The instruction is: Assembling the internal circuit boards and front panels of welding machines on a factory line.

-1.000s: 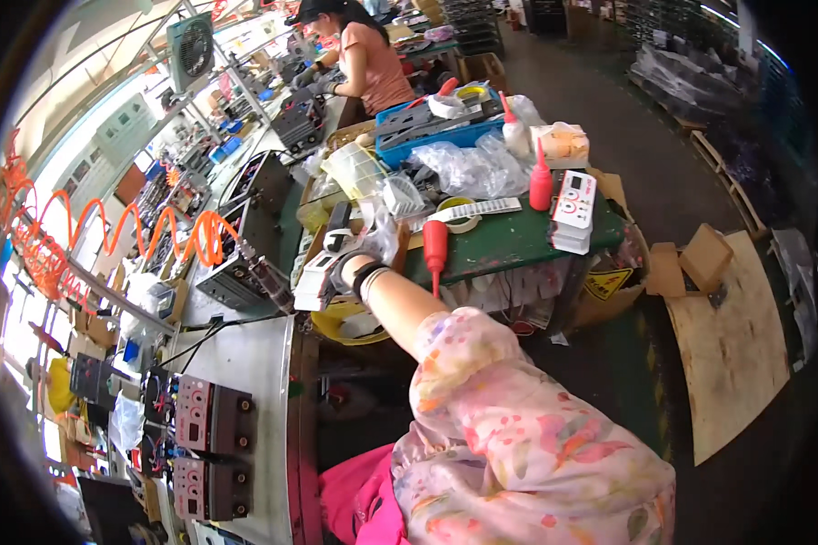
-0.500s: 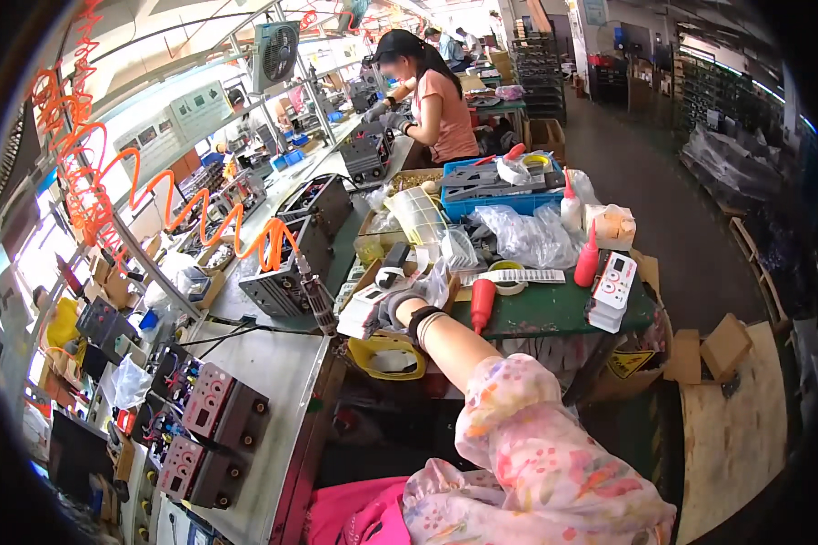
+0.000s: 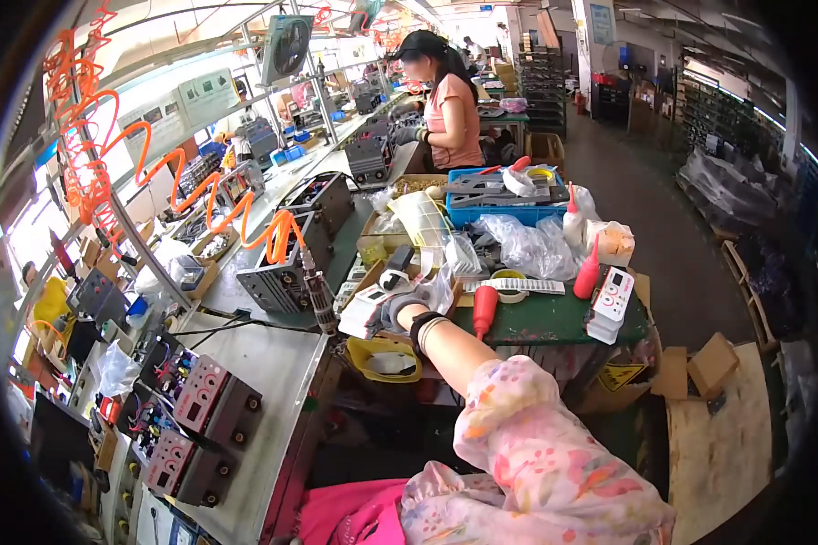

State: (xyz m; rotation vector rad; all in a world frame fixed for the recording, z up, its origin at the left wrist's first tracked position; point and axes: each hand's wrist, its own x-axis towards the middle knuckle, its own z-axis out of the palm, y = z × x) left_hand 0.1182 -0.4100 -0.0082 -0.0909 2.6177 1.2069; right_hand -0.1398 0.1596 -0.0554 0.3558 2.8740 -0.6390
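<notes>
My right hand (image 3: pixel 404 312), in a grey glove with a dark band at the wrist, reaches out to the near edge of a cluttered green bench. Its fingers curl against the right end of a stack of white printed panels (image 3: pixel 364 314), and the fingertips are partly hidden. A black-and-white handheld tool (image 3: pixel 395 269) lies just beyond the glove. Below the stack sits a yellow bin (image 3: pixel 384 360) with a clear bag in it. Close to my forearm, on the right, stands a red squeeze bottle (image 3: pixel 484 311). My left hand is not in view.
Front panels with red dials (image 3: pixel 612 304) and another red bottle (image 3: pixel 587 272) stand to the right. Behind them is a blue crate (image 3: pixel 491 214). Half-built machines (image 3: pixel 211 400) line the left bench. A screwdriver (image 3: pixel 318 295) hangs on an orange coiled hose. A co-worker (image 3: pixel 450 118) works farther back.
The view has shifted slightly, and the scene sits a little differently in it. My right hand stays at the stack of white panels. The co-worker's hands have moved lower, by a machine.
</notes>
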